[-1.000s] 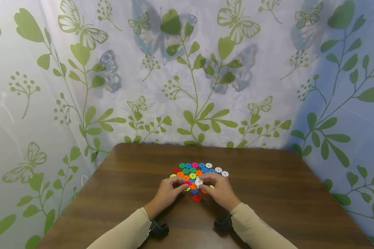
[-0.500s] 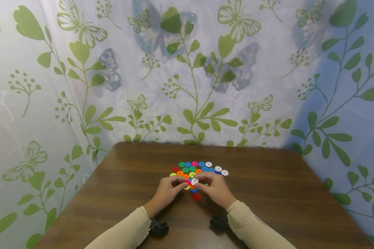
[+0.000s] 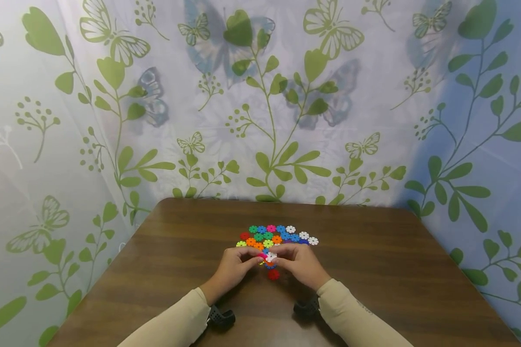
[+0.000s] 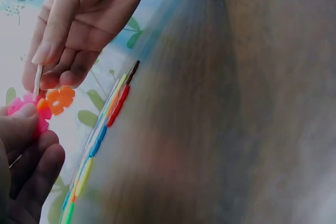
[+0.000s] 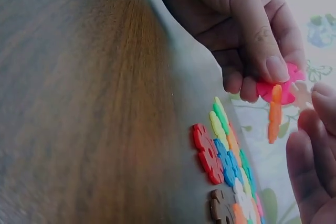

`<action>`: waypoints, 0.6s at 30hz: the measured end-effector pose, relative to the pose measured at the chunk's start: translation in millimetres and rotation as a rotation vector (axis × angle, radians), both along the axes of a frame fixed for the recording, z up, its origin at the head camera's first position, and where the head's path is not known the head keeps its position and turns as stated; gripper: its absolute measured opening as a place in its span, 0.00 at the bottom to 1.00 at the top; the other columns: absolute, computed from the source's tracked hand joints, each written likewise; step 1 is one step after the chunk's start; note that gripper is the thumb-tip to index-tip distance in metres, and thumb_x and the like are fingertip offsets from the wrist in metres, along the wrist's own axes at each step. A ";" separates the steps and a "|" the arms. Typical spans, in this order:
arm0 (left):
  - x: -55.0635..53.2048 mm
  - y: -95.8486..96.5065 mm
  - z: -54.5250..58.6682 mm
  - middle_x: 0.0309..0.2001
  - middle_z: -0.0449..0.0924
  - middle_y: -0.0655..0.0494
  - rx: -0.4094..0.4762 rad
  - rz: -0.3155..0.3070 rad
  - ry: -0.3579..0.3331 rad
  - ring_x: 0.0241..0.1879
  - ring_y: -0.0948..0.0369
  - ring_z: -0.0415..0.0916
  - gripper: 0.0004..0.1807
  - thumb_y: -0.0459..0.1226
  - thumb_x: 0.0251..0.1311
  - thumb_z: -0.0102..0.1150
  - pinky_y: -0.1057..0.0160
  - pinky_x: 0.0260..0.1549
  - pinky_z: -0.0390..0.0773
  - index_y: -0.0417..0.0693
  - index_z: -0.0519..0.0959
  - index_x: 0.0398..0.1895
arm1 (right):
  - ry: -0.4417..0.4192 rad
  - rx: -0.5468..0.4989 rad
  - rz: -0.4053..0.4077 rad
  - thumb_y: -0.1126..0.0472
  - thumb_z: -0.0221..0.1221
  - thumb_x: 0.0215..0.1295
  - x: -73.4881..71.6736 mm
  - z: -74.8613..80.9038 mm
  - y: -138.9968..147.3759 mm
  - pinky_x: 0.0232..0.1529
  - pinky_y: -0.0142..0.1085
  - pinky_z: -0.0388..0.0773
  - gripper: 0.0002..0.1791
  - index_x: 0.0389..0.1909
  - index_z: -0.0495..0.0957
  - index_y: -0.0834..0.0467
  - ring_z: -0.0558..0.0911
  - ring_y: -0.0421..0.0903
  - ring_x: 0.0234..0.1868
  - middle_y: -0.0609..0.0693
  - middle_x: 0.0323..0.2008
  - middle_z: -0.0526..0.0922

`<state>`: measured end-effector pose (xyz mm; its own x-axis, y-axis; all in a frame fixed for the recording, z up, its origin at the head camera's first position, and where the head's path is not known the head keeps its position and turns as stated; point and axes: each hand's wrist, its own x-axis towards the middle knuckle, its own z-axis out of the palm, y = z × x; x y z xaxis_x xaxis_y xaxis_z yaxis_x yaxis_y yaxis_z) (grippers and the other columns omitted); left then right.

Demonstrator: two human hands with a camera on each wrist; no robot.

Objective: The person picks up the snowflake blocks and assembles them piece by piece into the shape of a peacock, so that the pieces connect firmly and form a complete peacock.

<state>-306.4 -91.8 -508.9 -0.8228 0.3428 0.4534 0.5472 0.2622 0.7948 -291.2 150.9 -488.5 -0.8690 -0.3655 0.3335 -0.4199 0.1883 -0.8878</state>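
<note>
Over the last second the right hand [image 3: 301, 262] has come in toward the left hand [image 3: 238, 261], bringing a white piece [image 3: 270, 257], a small flower-shaped disc, from just beside a pink piece [image 4: 39, 121] to its edge. The left hand has barely moved: its thumb and forefinger pinch the pink piece, the other fingers loosely bent below. An orange piece [image 5: 274, 116] stands crosswise at the pink rim and looks slotted into it. The right hand pinches the white piece between thumb and fingers, and in the left wrist view that piece shows edge-on, its lower end meeting the pink. White and pink appear to touch; whether a notch has caught, I cannot tell. So the work seems to have gone from bringing the pieces together to fitting one against the other. Both hands are above the worktop [image 3: 373, 270], around its middle from left to right, over the near side of a spread of loose discs. Of these, a green piece [image 3: 253, 229] lies in the row closest to the far edge, a loose white piece [image 3: 313, 241] sits farthest toward the right edge, and a red piece [image 3: 274, 274] lies nearest the near edge.
</note>
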 end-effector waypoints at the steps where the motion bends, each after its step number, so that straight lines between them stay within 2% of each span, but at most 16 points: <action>1: 0.3 0.6 0.0 0.38 0.90 0.58 -0.001 -0.002 0.010 0.34 0.61 0.83 0.05 0.35 0.64 0.75 0.62 0.40 0.86 0.50 0.91 0.42 | -0.011 0.001 0.000 0.64 0.71 0.69 0.3 0.6 0.3 0.40 0.40 0.87 0.16 0.54 0.87 0.65 0.87 0.55 0.39 0.53 0.47 0.89; 5: 2.1 3.4 0.4 0.37 0.90 0.54 0.009 0.001 0.023 0.34 0.61 0.85 0.04 0.35 0.63 0.75 0.62 0.40 0.86 0.50 0.91 0.40 | -0.046 0.002 -0.003 0.64 0.71 0.68 0.7 1.5 0.1 0.40 0.38 0.86 0.16 0.54 0.87 0.65 0.88 0.53 0.40 0.52 0.46 0.90; 10: 4.8 6.7 3.9 0.36 0.90 0.55 0.048 0.004 0.032 0.33 0.55 0.87 0.04 0.32 0.63 0.75 0.62 0.37 0.87 0.48 0.91 0.39 | -0.098 -0.051 0.014 0.66 0.71 0.67 1.3 1.5 -0.5 0.32 0.40 0.85 0.14 0.52 0.88 0.65 0.86 0.55 0.35 0.55 0.45 0.90; 13: 6.2 7.8 6.6 0.35 0.90 0.57 0.039 0.006 0.058 0.33 0.55 0.87 0.04 0.31 0.62 0.75 0.62 0.36 0.87 0.47 0.91 0.39 | -0.115 -0.060 0.010 0.67 0.72 0.67 1.6 0.4 -0.2 0.34 0.40 0.86 0.14 0.51 0.88 0.65 0.86 0.52 0.37 0.56 0.45 0.89; 18: 7.0 7.8 5.2 0.36 0.89 0.63 -0.002 0.009 0.071 0.33 0.63 0.85 0.04 0.34 0.62 0.75 0.63 0.38 0.86 0.47 0.91 0.40 | -0.073 -0.010 -0.008 0.65 0.71 0.68 4.4 -3.9 2.8 0.44 0.37 0.86 0.15 0.53 0.87 0.65 0.88 0.52 0.44 0.54 0.46 0.89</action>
